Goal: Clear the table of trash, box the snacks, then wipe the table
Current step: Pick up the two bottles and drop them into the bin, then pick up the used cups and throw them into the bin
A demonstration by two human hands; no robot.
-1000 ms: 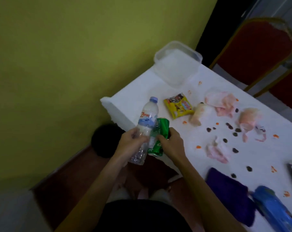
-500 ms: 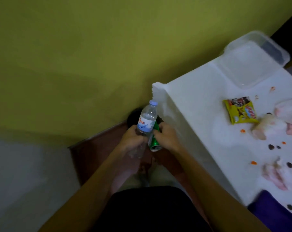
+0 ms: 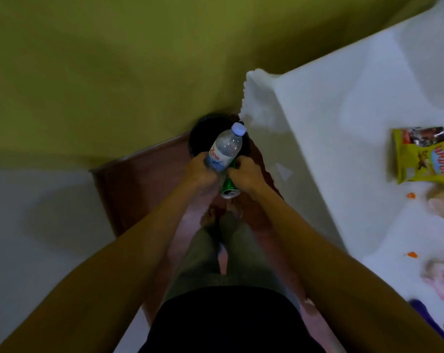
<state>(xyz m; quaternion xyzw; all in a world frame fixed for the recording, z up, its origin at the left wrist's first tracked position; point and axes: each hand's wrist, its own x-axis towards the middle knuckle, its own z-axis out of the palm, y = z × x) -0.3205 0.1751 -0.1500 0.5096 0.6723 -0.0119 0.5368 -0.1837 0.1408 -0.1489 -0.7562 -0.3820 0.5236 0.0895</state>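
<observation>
My left hand (image 3: 200,172) curls round the lower half of the bottle (image 3: 225,150), whose cap points away from me over the bin (image 3: 203,133). My right hand (image 3: 247,174) wraps the green can (image 3: 228,187), one end facing up at me. I hold the two side by side, touching, I judge so that one reach drops both. They hang at the near rim of the bin, off the table (image 3: 330,118) and beside its corner. The bin stands on the floor by the wall. The yellow packet (image 3: 419,159) and crumpled tissues (image 3: 439,281) lie on the table.
</observation>
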